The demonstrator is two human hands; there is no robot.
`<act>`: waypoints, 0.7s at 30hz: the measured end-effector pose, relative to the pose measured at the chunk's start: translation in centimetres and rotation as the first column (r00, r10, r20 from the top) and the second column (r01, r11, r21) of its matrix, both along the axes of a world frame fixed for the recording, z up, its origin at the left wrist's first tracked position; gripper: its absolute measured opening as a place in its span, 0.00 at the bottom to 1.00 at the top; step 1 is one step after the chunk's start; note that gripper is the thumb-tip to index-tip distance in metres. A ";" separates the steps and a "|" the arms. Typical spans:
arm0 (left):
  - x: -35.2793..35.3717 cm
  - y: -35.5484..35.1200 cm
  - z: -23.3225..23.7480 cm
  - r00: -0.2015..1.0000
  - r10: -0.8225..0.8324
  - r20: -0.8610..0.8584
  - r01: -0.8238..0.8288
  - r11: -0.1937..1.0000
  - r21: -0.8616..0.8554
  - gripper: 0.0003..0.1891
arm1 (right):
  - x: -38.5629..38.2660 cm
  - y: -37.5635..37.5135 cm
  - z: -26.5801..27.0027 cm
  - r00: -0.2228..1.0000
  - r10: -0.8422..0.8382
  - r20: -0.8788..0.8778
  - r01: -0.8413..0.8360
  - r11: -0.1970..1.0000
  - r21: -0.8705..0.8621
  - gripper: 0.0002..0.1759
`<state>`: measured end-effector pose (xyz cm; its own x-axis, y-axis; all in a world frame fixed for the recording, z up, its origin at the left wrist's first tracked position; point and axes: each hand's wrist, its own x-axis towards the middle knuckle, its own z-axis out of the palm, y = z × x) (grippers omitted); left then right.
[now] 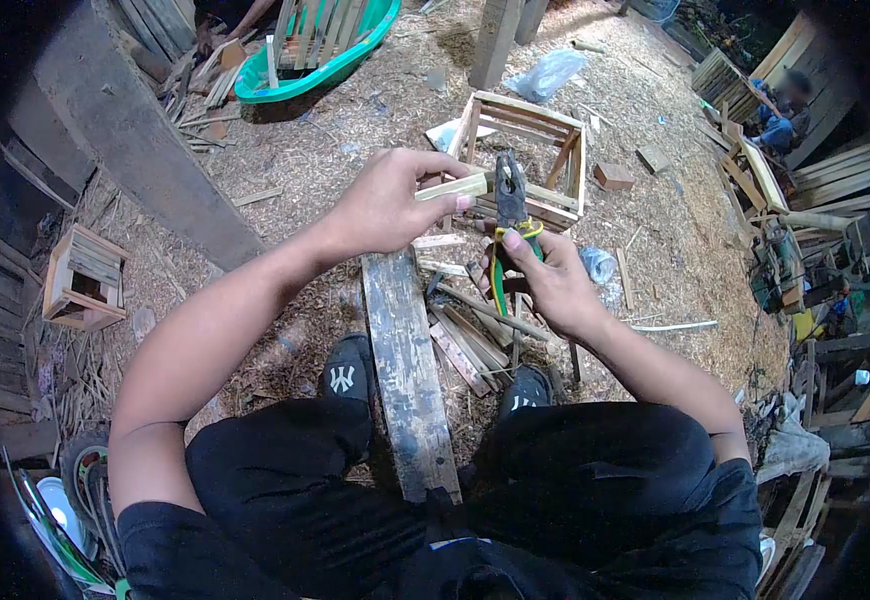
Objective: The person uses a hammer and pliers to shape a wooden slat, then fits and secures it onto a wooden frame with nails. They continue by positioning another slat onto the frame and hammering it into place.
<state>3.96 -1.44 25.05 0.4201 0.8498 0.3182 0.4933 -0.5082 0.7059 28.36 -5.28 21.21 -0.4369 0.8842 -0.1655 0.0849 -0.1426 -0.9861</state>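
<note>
My left hand (395, 200) is closed on a short light wooden strip (452, 188), its fingers at the strip's near side. Closed round the green and yellow handles of a pair of pliers (511, 205) is my right hand (545, 270). The pliers point up, and their dark metal jaws are beside the strip's right end; whether they grip anything there is too small to tell. Below my left hand a worn, paint-flecked plank (405, 370) runs between my legs. Behind the pliers a wooden frame (527, 108) stands on the ground.
Loose wood pieces (470, 345) and a hammer lie right of the plank. A green basin (320, 75) with slats is at the upper left, near a wooden post (145, 150). A small crate (85, 278) stands left. Another person (785, 110) sits at the upper right.
</note>
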 end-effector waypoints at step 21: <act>0.3 -0.1 0.1 1.000 -0.003 0.017 0.004 0.999 -0.033 0.17 | 0.0 0.3 -0.6 0.999 -0.017 -0.045 0.019 0.999 0.041 0.25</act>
